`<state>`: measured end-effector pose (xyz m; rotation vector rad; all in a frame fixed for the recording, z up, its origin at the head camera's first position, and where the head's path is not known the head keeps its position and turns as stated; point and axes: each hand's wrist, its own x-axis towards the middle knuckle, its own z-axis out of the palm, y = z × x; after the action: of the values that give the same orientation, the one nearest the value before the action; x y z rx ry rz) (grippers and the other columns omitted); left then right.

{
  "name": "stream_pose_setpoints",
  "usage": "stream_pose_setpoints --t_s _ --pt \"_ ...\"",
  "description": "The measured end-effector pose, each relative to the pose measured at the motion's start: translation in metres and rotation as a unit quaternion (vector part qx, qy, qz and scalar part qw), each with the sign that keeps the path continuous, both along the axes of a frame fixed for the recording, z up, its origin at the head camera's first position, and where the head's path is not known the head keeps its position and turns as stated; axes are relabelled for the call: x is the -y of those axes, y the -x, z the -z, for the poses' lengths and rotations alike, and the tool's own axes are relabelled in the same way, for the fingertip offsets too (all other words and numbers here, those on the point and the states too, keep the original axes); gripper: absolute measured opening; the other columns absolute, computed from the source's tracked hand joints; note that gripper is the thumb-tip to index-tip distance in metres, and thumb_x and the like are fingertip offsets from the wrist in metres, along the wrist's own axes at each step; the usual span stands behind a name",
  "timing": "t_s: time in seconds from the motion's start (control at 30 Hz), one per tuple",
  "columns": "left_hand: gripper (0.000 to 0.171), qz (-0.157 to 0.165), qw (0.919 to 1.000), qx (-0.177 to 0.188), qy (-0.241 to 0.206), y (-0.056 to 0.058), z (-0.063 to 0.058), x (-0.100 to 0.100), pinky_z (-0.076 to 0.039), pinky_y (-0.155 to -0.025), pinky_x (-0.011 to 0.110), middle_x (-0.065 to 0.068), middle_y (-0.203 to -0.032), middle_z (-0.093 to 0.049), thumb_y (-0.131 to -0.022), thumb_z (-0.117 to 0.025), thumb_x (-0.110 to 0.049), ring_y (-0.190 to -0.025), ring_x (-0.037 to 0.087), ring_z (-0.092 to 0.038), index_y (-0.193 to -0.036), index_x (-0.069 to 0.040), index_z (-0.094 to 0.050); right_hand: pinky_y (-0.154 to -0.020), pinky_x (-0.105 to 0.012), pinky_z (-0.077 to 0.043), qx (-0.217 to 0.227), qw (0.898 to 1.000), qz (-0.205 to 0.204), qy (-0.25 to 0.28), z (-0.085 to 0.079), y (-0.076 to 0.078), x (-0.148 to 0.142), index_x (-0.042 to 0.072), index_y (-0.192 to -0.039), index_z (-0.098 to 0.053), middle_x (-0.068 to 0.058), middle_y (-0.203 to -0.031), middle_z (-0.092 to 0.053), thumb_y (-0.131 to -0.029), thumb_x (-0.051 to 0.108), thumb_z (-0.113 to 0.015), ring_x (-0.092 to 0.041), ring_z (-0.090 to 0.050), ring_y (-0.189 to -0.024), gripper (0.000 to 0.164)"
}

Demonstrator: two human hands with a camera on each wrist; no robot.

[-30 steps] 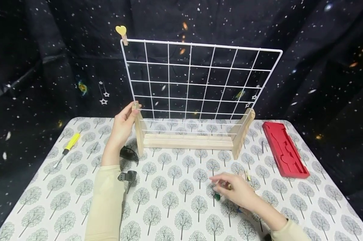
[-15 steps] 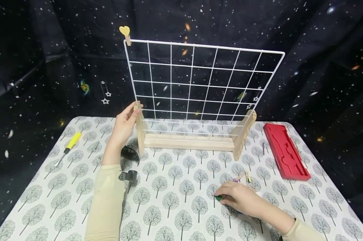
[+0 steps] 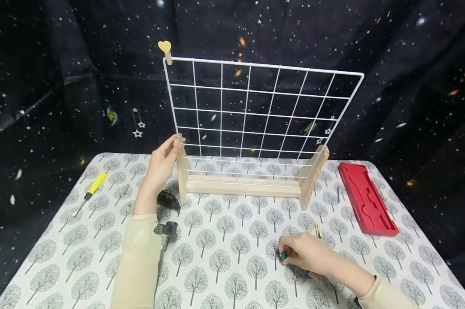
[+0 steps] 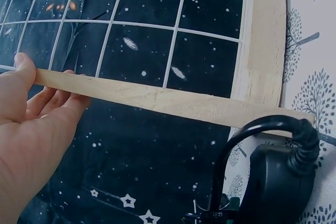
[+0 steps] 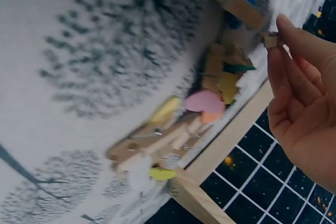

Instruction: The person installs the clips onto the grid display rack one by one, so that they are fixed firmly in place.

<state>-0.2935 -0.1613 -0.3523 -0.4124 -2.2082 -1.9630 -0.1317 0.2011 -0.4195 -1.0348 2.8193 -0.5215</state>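
Note:
My left hand (image 3: 159,165) grips the top of the stand's left wooden upright (image 3: 181,171), thumb on one side and fingers on the other. A white wire grid (image 3: 263,66) stands tilted between the two uprights. At its top left corner is clipped a clothespin with a yellow heart (image 3: 165,46). Low over the table's front right, my right hand (image 3: 309,253) pinches a small wooden clothespin (image 5: 270,40) between thumb and fingertips. A green piece (image 3: 283,256) shows at these fingertips in the head view. Most of the clothespin is hidden by the fingers.
Several clothespins with coloured shapes, one a pink heart (image 5: 205,101), lie in a loose pile by the right hand. A red moulded tray (image 3: 365,197) is at the right. A yellow screwdriver (image 3: 97,183) lies far left. A dark starry curtain (image 3: 62,77) hangs behind.
The right hand, loosely spread over the clothespins a second ago, has come down and now pinches the one with green. The left hand stays on the upright. The head view has shifted slightly.

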Motion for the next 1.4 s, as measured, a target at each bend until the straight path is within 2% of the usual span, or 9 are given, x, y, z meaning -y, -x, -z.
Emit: stream_pose_setpoints --t_s 0.17,0.33,0.6,0.83,1.07,1.17,1.23,1.3,1.4 --pt "0.047 -0.002 1.0000 -0.003 0.008 0.004 0.003 0.001 -0.030 -0.102 0.037 0.003 -0.129 -0.046 -0.088 -0.045 -0.035 -0.122 0.016 -0.038 -0.132 -0.022 -0.037 -0.061 -0.015 -0.048 0.001 0.999 -0.013 0.046 -0.018 0.008 0.011 0.012 -0.094 -0.063 0.010 -0.077 -0.061 -0.071 0.024 -0.069 0.003 -0.052 -0.067 0.027" --pt "0.048 -0.005 1.0000 -0.002 0.008 -0.005 -0.005 -0.001 -0.029 -0.102 0.037 0.005 -0.129 -0.046 -0.089 -0.046 -0.032 -0.122 0.017 -0.038 -0.133 -0.017 -0.035 -0.051 -0.013 -0.045 -0.022 0.993 -0.022 0.117 -0.038 0.023 0.027 0.011 -0.094 -0.066 0.006 -0.082 -0.065 -0.071 0.024 -0.069 0.002 -0.049 -0.059 0.027" --pt "0.047 -0.008 0.9999 0.001 0.014 -0.007 0.002 0.000 -0.028 -0.103 0.037 0.003 -0.128 -0.046 -0.089 -0.046 -0.034 -0.121 0.016 -0.038 -0.132 -0.019 -0.037 -0.047 -0.019 -0.048 0.000 0.972 0.037 0.234 -0.073 0.051 0.061 0.009 -0.101 -0.065 0.005 -0.075 -0.065 -0.074 0.033 -0.063 -0.003 -0.055 -0.057 0.036" --pt "0.048 -0.008 0.9998 -0.015 0.013 0.006 0.014 0.002 -0.030 -0.102 0.035 0.001 -0.127 -0.047 -0.087 -0.046 -0.039 -0.120 0.013 -0.040 -0.132 -0.024 -0.037 -0.067 -0.024 -0.052 -0.026 0.918 0.052 0.392 -0.131 0.089 0.103 0.009 -0.105 -0.063 0.000 -0.078 -0.064 -0.083 0.030 -0.055 -0.012 -0.059 -0.070 0.031" --pt "0.047 -0.009 0.9994 -0.029 0.016 0.009 0.010 0.004 -0.031 -0.101 0.033 -0.001 -0.126 -0.049 -0.087 -0.046 -0.038 -0.119 0.012 -0.041 -0.131 -0.025 -0.038 -0.075 -0.028 -0.051 -0.040 0.827 0.068 0.556 -0.212 0.096 0.160 -0.002 -0.107 -0.059 -0.014 -0.085 -0.066 -0.083 0.010 -0.057 -0.017 -0.063 -0.076 0.027" --pt "0.047 -0.007 0.9996 -0.024 0.016 0.007 0.008 0.005 -0.031 -0.101 0.033 -0.001 -0.126 -0.049 -0.087 -0.046 -0.038 -0.119 0.012 -0.041 -0.131 -0.024 -0.038 -0.075 -0.027 -0.051 -0.040 0.803 0.078 0.590 -0.237 0.100 0.178 -0.003 -0.105 -0.060 -0.014 -0.086 -0.066 -0.082 0.008 -0.058 -0.015 -0.063 -0.077 0.026" --pt "0.046 -0.007 0.9997 -0.018 0.011 0.004 0.006 0.005 -0.030 -0.102 0.034 0.001 -0.126 -0.049 -0.088 -0.047 -0.036 -0.119 0.013 -0.041 -0.131 -0.022 -0.039 -0.074 -0.026 -0.051 -0.035 0.798 0.075 0.597 -0.251 0.105 0.187 -0.005 -0.104 -0.060 -0.015 -0.084 -0.066 -0.082 0.006 -0.059 -0.015 -0.063 -0.077 0.025" --pt "0.046 -0.006 0.9999 -0.014 0.004 0.000 0.003 0.003 -0.030 -0.102 0.035 0.004 -0.126 -0.048 -0.088 -0.047 -0.033 -0.119 0.016 -0.041 -0.131 -0.019 -0.038 -0.073 -0.024 -0.051 -0.025 0.803 0.080 0.590 -0.263 0.112 0.192 -0.005 -0.103 -0.060 -0.013 -0.082 -0.066 -0.081 0.006 -0.059 -0.014 -0.063 -0.075 0.024" --pt "0.046 -0.005 0.9999 -0.013 -0.004 -0.004 -0.003 0.001 -0.029 -0.102 0.035 0.007 -0.127 -0.047 -0.089 -0.046 -0.029 -0.119 0.018 -0.041 -0.132 -0.014 -0.037 -0.071 -0.021 -0.051 -0.029 0.823 0.097 0.558 -0.279 0.125 0.198 -0.003 -0.100 -0.062 -0.011 -0.078 -0.067 -0.080 0.008 -0.061 -0.014 -0.063 -0.071 0.023"
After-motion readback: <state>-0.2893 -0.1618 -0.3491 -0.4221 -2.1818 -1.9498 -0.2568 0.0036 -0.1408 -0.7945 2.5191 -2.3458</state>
